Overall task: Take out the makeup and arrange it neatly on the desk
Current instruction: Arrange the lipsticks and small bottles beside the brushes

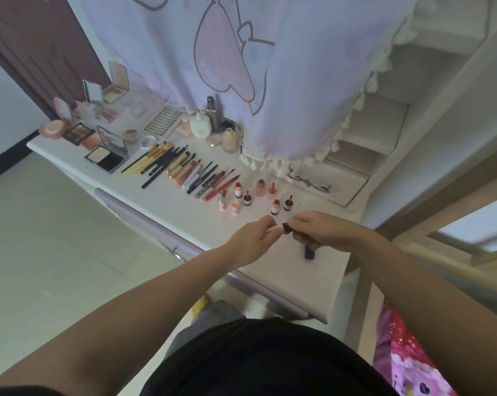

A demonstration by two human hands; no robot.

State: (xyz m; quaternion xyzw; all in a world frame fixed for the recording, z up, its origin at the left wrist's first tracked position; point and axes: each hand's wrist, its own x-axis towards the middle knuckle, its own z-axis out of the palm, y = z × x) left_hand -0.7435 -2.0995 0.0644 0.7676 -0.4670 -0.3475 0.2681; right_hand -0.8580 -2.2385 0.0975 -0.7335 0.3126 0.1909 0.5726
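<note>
We're holding a small lip-gloss tube [284, 227] between both hands, just above the near right part of the tabletop [184, 207]. Left hand [253, 238] is pinching a pale, pinkish end with curled fingertips; right hand [318, 231] is wrapping around the dark end. We're judging that as cap versus body, but the frame is too blurred to tell which is which, or whether they're joined.

Handling: we're expecting it to be light, rigid plastic, smooth and a bit slippery, so a fingertip pinch at each end is working better than a palm hold. If the cap is off, we're keeping the open body upright to avoid smearing.

A dark cylinder [308, 252] is lying on the tabletop just below the right hand, touching nothing else that we can see.

Looks: the item is short and slim, two-toned, pale against near black. It's matching the cluster of small upright lip bottles [258, 195] standing just beyond the hands, red and coral with dark or white bands. Further left, the row of pencils and brushes [178, 167] is lying in parallel.
</note>
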